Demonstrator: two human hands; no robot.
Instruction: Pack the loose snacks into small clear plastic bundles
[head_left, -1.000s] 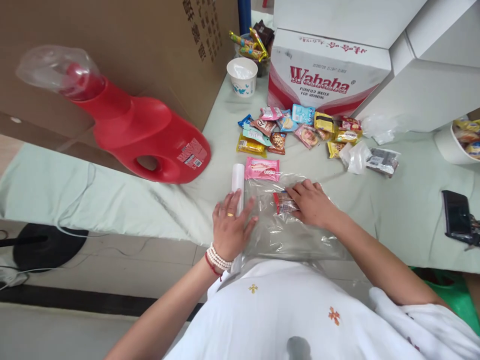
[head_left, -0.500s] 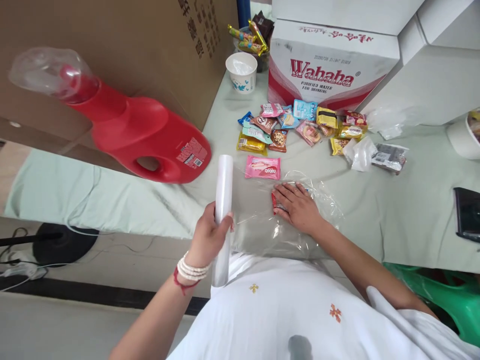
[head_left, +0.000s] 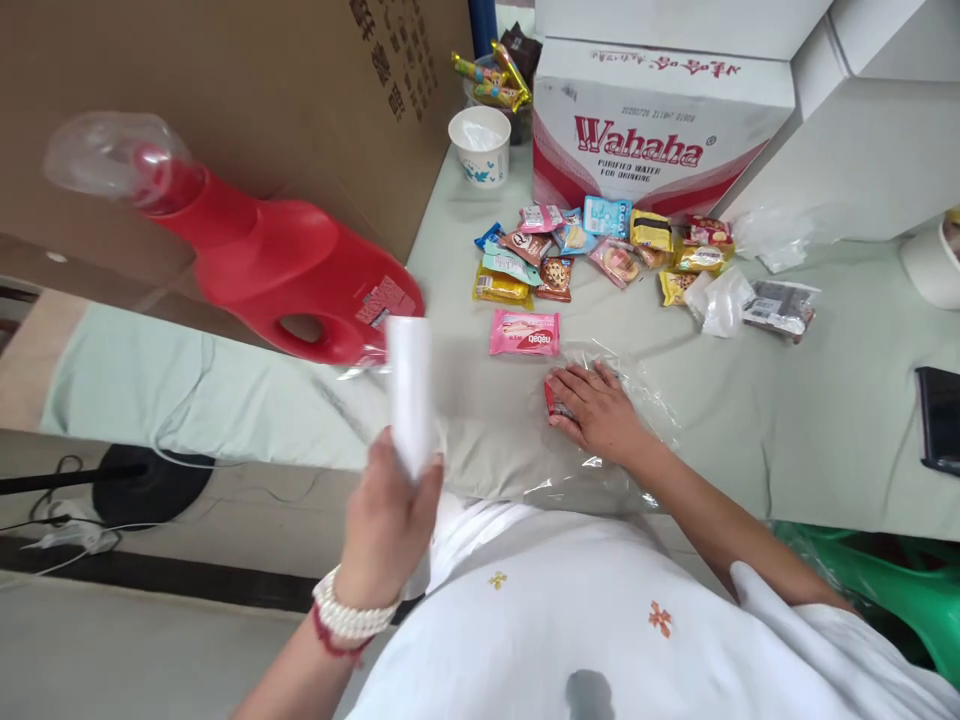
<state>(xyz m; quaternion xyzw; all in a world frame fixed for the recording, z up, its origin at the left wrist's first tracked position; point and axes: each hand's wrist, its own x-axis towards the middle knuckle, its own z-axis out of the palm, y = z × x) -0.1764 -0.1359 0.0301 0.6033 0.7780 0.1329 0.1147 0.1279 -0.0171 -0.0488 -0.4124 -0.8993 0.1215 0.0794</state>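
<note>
My left hand (head_left: 394,515) is wrapped round a roll of clear plastic wrap (head_left: 410,390), blurred by motion and raised near the table's front edge. My right hand (head_left: 596,412) lies flat, fingers stretched out, on a small red snack packet (head_left: 556,400) that is mostly covered by the palm. Around that packet spreads a loose sheet of clear film (head_left: 652,400), crumpled on its right side. Just beyond the fingers lies a pink wafer packet (head_left: 525,333).
Several wrapped snacks (head_left: 555,278) lie in a pile before the Wahaba-style white and red carton (head_left: 652,140). A red jug (head_left: 300,260) leans at left by a large brown box (head_left: 300,90). A paper cup (head_left: 480,150) stands behind; a phone (head_left: 937,420) lies far right.
My left hand has swung left and towards me with the roll. The film no longer stretches visibly between roll and packet. My right hand has stayed on the packet.
</note>
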